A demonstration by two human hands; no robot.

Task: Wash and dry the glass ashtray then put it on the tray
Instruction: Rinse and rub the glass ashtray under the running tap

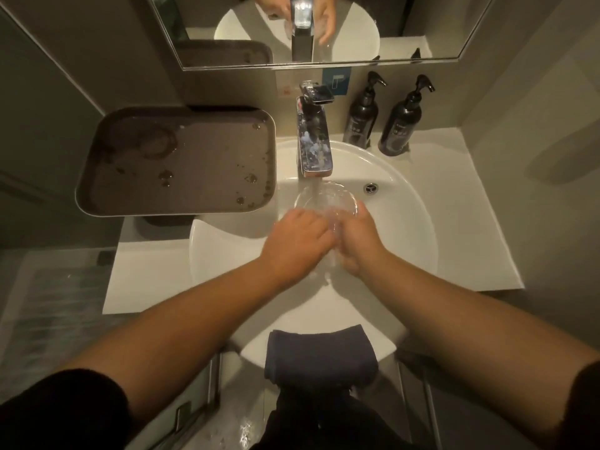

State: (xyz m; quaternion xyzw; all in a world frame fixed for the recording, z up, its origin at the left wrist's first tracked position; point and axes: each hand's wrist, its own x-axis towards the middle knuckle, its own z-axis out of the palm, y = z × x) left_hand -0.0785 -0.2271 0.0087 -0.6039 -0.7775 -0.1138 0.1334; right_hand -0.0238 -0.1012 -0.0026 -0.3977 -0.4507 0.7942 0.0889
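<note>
We find the ashtray [326, 203] over the sink [409, 222] under the tap [314, 147], both the left hand [297, 246] and right hand [358, 243] closed on its near rim; wet, rigid glass, judged slippery and breakable, best gripped by opposite rim edges.

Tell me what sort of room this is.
Most likely a hotel bathroom: a white basin under a chrome tap, a wall mirror above, and two black pump bottles by the wall.

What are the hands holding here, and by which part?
Both hands, left and right, hold the clear round glass ashtray by its near rim, under the running chrome tap.
</note>
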